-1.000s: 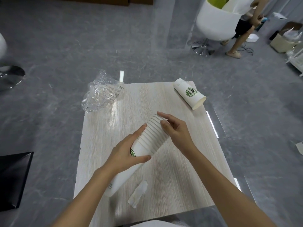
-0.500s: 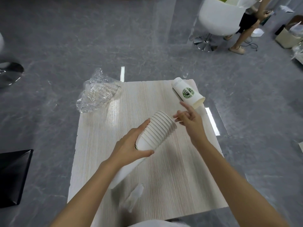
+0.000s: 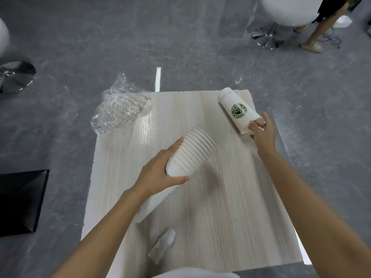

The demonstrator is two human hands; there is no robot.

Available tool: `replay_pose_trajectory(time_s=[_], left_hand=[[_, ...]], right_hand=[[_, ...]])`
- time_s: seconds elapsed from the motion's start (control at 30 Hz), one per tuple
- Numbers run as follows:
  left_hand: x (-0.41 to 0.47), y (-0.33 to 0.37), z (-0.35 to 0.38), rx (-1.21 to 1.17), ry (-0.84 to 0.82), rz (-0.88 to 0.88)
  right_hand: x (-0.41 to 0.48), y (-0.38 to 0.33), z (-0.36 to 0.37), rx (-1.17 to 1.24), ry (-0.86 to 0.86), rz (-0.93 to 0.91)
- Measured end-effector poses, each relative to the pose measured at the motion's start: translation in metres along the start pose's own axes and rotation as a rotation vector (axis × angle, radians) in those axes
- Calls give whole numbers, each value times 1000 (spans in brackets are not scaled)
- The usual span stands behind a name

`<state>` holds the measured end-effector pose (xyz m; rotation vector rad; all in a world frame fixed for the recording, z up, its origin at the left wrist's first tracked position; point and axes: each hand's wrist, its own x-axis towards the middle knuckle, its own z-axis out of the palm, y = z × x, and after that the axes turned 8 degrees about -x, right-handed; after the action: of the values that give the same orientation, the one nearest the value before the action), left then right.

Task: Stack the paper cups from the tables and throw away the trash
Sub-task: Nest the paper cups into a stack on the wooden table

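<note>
In the head view, your left hand (image 3: 158,173) was clamped round the stack of cups (image 3: 192,155), thumb on the near side and fingers on the far side. It held the stack tilted above the middle of the table (image 3: 220,217), open mouth pointing far and right. That grip was the same as a second before.

What changed was your right hand (image 3: 262,133). A second before, it rested on the mouth of the stack. Half a second before, it was off the stack and in the air. At this moment it had reached the far right corner, where the lone cup (image 3: 236,111) lay on its side, green logo up, mouth toward you. Your fingertips were at that cup's rim, touching it or very nearly. I could not tell whether they had closed on it, as the fingers were partly curled and blurred.

From this I judged that you had gone on to collecting the next cup, the only loose one on this table. The next move would call for a pinch on the rim, a lift, and a turn to feed it bottom-first into the stack's mouth. Lying on its side, it might roll toward the right edge if nudged.

The trash was untouched: the plastic wrap (image 3: 118,109) overhung the far left corner, and the paper scrap (image 3: 162,246) lay by the near edge.
</note>
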<state>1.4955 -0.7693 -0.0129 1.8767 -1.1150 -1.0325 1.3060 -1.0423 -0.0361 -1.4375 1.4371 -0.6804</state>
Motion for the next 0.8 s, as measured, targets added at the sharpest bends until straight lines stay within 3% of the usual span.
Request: replay_pose_trajectory(time_s=[0.47,0.8], left_hand=[[9,-8,1,-8,-16,-33],[0,-10,-10,-47,33,-11]], right_hand=[[18,3,14,86,48,26],[-17,-29,4,160,-31,-165]])
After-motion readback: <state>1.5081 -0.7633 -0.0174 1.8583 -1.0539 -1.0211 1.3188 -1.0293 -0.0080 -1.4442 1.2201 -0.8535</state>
